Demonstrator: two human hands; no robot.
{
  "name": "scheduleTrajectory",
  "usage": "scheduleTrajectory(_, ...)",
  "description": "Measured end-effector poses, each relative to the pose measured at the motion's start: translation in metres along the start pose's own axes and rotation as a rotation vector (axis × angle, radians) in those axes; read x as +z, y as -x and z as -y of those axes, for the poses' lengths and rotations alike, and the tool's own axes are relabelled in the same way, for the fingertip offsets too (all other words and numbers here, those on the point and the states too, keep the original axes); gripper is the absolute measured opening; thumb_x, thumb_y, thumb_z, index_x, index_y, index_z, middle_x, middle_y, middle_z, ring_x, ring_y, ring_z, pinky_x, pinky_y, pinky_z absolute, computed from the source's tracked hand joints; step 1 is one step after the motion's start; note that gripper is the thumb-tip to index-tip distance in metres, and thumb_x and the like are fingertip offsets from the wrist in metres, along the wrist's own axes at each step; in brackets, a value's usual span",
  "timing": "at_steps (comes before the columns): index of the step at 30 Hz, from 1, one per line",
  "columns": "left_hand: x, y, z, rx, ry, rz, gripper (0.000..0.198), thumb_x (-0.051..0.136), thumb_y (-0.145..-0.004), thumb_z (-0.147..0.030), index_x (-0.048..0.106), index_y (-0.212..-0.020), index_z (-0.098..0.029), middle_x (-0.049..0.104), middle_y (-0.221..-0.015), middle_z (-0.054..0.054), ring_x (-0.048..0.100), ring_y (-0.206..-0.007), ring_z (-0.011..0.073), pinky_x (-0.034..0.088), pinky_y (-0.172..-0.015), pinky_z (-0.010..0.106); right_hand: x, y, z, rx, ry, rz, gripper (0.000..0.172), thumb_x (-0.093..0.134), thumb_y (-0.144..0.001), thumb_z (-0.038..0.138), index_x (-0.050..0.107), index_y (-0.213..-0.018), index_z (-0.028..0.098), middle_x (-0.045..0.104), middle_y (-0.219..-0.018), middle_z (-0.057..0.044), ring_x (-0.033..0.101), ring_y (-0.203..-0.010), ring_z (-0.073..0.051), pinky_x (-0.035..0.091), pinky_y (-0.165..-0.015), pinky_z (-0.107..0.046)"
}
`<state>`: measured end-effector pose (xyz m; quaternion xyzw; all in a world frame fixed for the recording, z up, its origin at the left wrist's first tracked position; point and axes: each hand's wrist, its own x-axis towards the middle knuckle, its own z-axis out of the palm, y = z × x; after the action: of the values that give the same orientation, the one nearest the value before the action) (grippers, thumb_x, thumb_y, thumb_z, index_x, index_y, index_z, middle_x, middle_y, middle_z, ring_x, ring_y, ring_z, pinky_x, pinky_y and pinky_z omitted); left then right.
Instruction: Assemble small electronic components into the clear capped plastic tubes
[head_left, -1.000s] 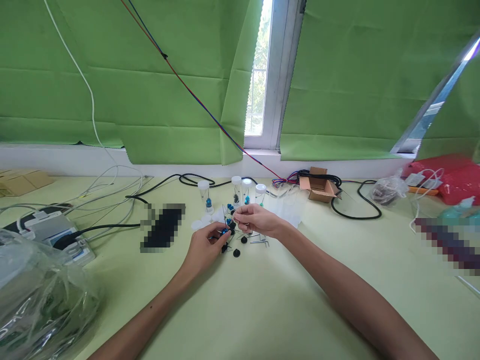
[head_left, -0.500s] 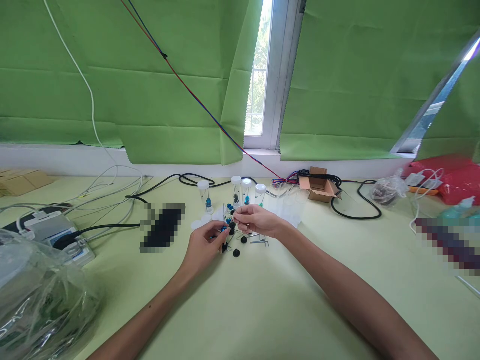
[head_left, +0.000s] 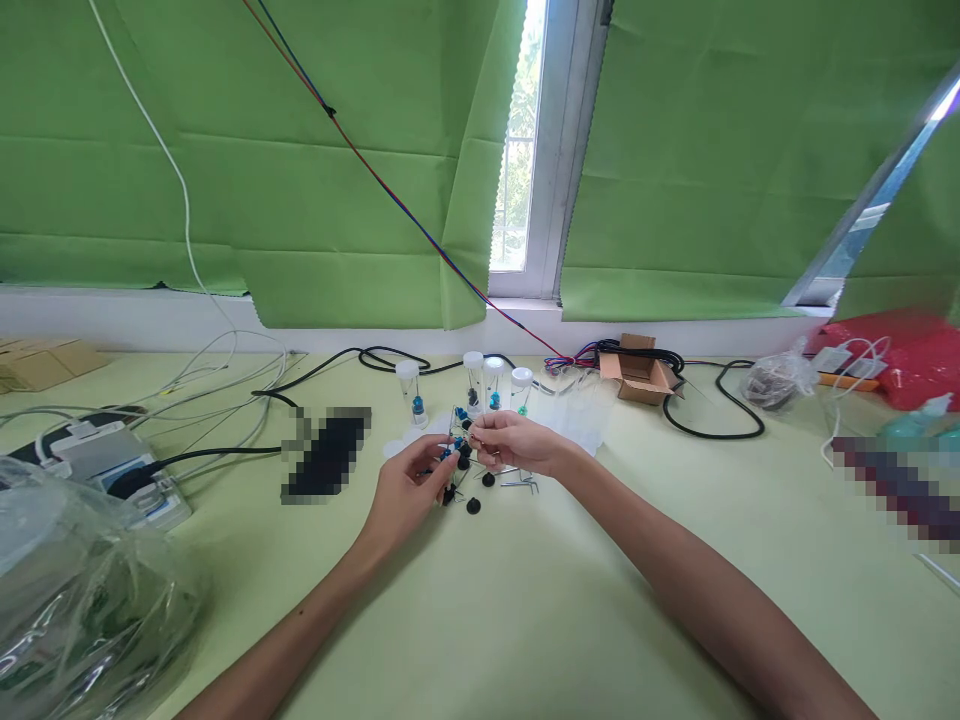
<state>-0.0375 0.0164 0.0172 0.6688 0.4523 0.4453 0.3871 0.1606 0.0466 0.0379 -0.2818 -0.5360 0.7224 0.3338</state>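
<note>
My left hand [head_left: 409,488] pinches a small blue piece with a thin metal rod [head_left: 448,453] between thumb and fingertips. Close to its right, my right hand [head_left: 516,442] has its fingertips pressed together; whatever they hold is too small to make out. Under and between the hands lie several small blue and black parts, partly hidden by the fingers. Two black round parts, one at the front [head_left: 473,506] and one behind it [head_left: 488,480], rest on the table. Bent metal rods [head_left: 519,483] lie below my right hand.
Several clear tubes with white caps [head_left: 407,385] stand behind the hands, with small coloured parts inside. An open cardboard box [head_left: 641,378] sits at the back right beside black cables [head_left: 712,435]. A plastic bag [head_left: 90,590] fills the near left, by a power strip [head_left: 142,490].
The blue piece and its rod have shifted slightly in my left fingertips, the rod now leaning a little to the right. My right hand has barely moved.
</note>
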Motion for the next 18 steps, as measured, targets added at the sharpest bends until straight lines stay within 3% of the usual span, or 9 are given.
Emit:
scheduleTrajectory(7, 0.0003, -0.0001, 0.0, -0.017, -0.047, 0.026, 0.029, 0.063, -0.082, -0.047, 0.066, -0.09, -0.019, 0.058, -0.061, -0.002, 0.048, -0.05, 0.011, 0.039, -0.05, 0.023, -0.001, -0.0018, -0.0011, 0.01, 0.028, -0.057, 0.039, 0.078, -0.071, 0.045, 0.053, -0.071, 0.016, 0.052, -0.064, 0.003, 0.049, -0.051, -0.007, 0.036, -0.047, -0.021)
scheduleTrajectory(18, 0.0014, 0.0015, -0.0057, -0.046, -0.026, 0.015, 0.033, 0.063, -0.081, -0.05, 0.068, -0.079, -0.017, 0.056, -0.055, -0.001, 0.047, -0.045, 0.0109, 0.038, -0.045, 0.022, 0.0021, -0.0035, 0.0027, -0.061, 0.334, -0.257, 0.027, 0.07, -0.079, 0.037, 0.054, -0.069, 0.017, 0.051, -0.05, 0.005, 0.046, -0.042, -0.007, 0.035, -0.041, -0.02)
